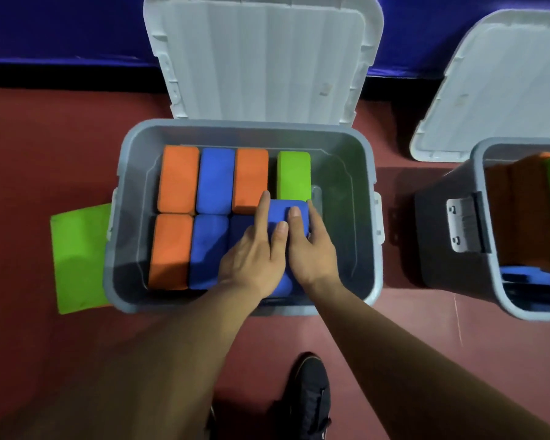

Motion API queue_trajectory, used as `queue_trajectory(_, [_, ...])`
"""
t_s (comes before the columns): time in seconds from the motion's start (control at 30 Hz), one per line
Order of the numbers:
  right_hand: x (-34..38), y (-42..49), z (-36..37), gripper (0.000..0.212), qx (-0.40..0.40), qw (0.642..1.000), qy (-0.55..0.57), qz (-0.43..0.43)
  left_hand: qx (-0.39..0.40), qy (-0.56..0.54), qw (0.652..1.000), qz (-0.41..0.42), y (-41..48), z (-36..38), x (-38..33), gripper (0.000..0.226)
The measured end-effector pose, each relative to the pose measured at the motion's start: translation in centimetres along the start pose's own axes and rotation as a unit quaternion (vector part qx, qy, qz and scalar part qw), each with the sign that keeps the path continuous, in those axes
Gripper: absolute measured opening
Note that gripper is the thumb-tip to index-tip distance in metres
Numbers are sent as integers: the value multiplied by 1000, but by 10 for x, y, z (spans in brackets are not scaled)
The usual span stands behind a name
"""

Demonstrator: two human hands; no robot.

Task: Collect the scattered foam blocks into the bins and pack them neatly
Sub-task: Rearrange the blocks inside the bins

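1. Largely covered by left hand (254, 252) and right hand (311, 249): blue block (278, 209) at the bin's (242, 125) near wall.
2. Cut by the right edge: second bin (442, 249), its lid (496, 84).
3. Partly behind the bin's left wall: green block (77, 255).

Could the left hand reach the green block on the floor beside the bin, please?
Probably yes: the green block lies uncovered left of the bin, and the left hand need only lift over its wall.

Bare left grip (254, 250), bare right grip (311, 247), black mesh lace-up shoe (308, 398)
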State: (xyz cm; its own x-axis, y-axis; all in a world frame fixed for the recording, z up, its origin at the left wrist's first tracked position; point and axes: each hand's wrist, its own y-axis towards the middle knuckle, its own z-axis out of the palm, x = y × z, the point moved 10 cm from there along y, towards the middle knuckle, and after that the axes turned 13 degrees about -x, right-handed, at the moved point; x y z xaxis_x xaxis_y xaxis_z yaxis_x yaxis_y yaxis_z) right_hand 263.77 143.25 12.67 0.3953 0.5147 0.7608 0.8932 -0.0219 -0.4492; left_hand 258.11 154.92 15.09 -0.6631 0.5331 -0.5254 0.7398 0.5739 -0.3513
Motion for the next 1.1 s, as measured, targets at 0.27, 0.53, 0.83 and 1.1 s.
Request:
queue_trajectory(0.27, [-59,34,12,66,-54,995,-77,-27,-82,107,990,32,23,64,33,77])
queue_trajectory(0.53, [-79,51,43,62,-101,985,-110,-87,-189,193,949,161,35,83,59,61])
queue_trajectory(0.83, [-68,55,45,65,-40,985,-104,-133,-210,185,946,164,35,79,54,63])
queue_trajectory(1.1, [16,21,59,60,-134,934,-225,-245,-244,164,941,170,47,-11,72,59])
